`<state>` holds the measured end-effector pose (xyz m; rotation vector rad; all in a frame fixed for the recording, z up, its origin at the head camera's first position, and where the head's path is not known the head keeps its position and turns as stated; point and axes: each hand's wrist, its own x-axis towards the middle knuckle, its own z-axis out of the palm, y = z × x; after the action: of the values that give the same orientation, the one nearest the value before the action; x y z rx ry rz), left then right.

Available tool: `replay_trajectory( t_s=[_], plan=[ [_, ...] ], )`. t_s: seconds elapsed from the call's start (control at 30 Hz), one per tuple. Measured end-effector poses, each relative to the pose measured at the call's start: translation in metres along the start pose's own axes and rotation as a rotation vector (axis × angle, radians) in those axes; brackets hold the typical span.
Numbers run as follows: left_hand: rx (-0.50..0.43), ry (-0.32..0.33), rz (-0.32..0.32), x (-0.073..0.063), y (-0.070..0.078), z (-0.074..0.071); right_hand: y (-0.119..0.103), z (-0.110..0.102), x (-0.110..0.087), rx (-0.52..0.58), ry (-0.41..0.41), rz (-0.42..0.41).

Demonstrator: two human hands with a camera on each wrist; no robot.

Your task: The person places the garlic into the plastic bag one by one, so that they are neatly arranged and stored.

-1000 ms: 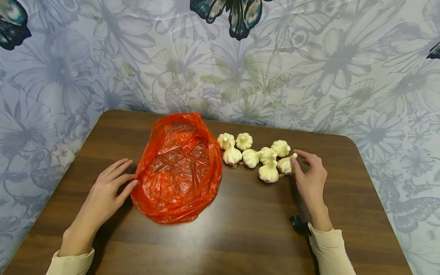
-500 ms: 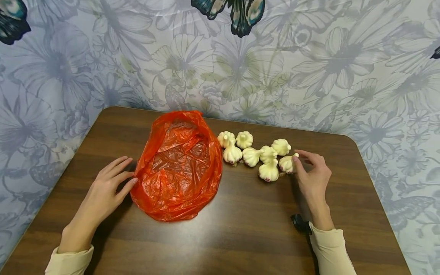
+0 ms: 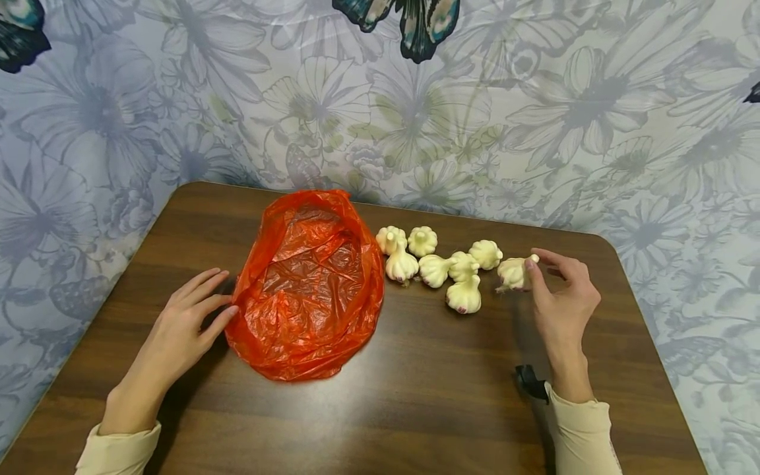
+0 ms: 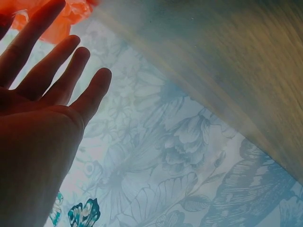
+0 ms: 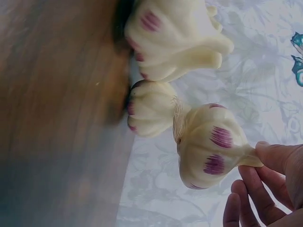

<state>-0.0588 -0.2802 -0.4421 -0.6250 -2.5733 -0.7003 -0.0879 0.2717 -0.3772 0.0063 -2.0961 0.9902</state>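
A thin red plastic bag [image 3: 309, 277] lies with its mouth spread wide on the left half of the table. At its left rim my left hand [image 3: 181, 330] pinches the edge between thumb and index finger; the other fingers [image 4: 64, 87] are stretched out. To the right, my right hand [image 3: 564, 300] holds one garlic bulb [image 3: 513, 274] by its stem. In the right wrist view this held bulb [image 5: 210, 146], pale with purple streaks, hangs off the tabletop, thumb and fingertips on the stem. Several more garlic bulbs [image 3: 435, 271] sit between bag and right hand.
The brown wooden table [image 3: 380, 422] has its back edge against a wall covering [image 3: 415, 132] printed with flowers and butterflies. A black device [image 3: 530, 382] is worn at the right wrist. Garlic bulbs cluster close to the bag's right side.
My right hand has drawn the garlic bulb away from the cluster, to the right and slightly up. The left hand and the bag stay put; the head view shifts slightly.
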Motion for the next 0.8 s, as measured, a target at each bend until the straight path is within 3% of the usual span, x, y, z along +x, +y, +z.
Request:
replay_trajectory(
  t_s=[0.8],
  plan=[
    [0.005,-0.001,0.001,-0.001,-0.003,0.003,-0.065,0.034,0.015,0.147,-0.010,-0.093]
  ],
)
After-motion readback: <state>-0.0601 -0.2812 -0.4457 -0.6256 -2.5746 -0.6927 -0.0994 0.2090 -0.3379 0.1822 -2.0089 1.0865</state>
